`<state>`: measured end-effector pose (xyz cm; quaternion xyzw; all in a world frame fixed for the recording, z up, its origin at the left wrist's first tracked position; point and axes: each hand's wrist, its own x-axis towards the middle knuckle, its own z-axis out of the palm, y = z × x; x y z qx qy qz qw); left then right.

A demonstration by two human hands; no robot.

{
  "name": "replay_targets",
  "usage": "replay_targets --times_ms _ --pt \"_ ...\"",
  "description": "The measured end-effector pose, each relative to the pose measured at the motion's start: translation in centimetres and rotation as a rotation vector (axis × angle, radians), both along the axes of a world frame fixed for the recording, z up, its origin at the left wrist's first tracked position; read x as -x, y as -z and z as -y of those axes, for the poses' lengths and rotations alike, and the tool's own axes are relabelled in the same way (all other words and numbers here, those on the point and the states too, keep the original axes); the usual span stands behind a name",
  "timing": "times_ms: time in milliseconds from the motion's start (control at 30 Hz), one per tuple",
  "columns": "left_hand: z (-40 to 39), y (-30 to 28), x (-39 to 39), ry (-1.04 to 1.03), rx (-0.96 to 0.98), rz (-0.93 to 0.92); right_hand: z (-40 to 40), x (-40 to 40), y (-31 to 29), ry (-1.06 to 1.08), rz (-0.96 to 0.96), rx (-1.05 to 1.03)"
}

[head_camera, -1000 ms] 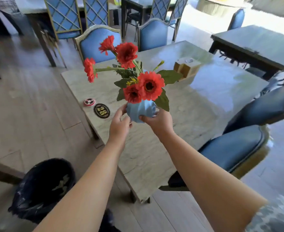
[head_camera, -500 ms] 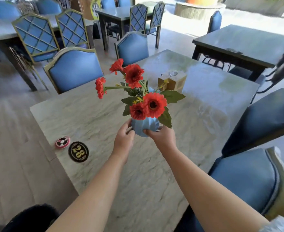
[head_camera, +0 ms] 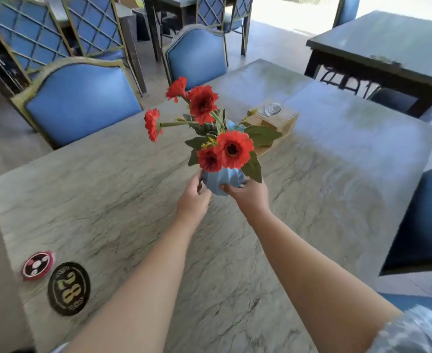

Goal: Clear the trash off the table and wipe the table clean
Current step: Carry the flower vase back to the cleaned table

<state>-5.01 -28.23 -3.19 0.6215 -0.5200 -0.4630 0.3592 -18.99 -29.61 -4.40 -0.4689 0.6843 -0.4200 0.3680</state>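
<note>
A small blue faceted vase [head_camera: 221, 181] with red flowers [head_camera: 231, 149] sits low over the middle of the marble table [head_camera: 113, 200]. My left hand [head_camera: 193, 200] cups its left side and my right hand [head_camera: 248, 196] grips its right side, fingers curled round it. Whether the vase's base touches the table is hidden by my hands. Behind the flowers stands a wooden tissue box [head_camera: 277, 119].
A round red button [head_camera: 37, 264] and a black oval "28" plaque [head_camera: 68, 288] lie at the table's near left corner. Blue padded chairs [head_camera: 80, 103] stand along the far side and one [head_camera: 423, 220] at the right. A dark table [head_camera: 388, 44] is at the back right.
Both hands have carried the vase from near the table's left edge toward its middle, close to the tissue box. The view has moved over the table; the black bin is out of sight.
</note>
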Motion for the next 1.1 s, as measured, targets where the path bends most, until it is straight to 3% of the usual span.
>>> replay_targets --times_ms 433,533,633,767,1100 --pt "2.8 3.9 1.1 0.053 0.004 0.265 2.6 0.8 4.3 0.013 -0.026 0.078" --pt "1.8 4.7 1.0 0.04 0.145 0.493 2.1 0.5 4.9 0.042 -0.025 0.096" --pt "-1.0 6.6 0.9 0.093 0.104 0.813 0.8 -0.3 5.2 0.102 -0.074 0.132" --pt "-3.5 8.5 1.0 0.11 0.104 1.018 0.5 -1.4 5.7 0.175 -0.113 0.16" --pt "-3.6 8.9 1.5 0.044 0.154 1.09 4.4 -1.5 5.8 0.204 -0.193 0.155"
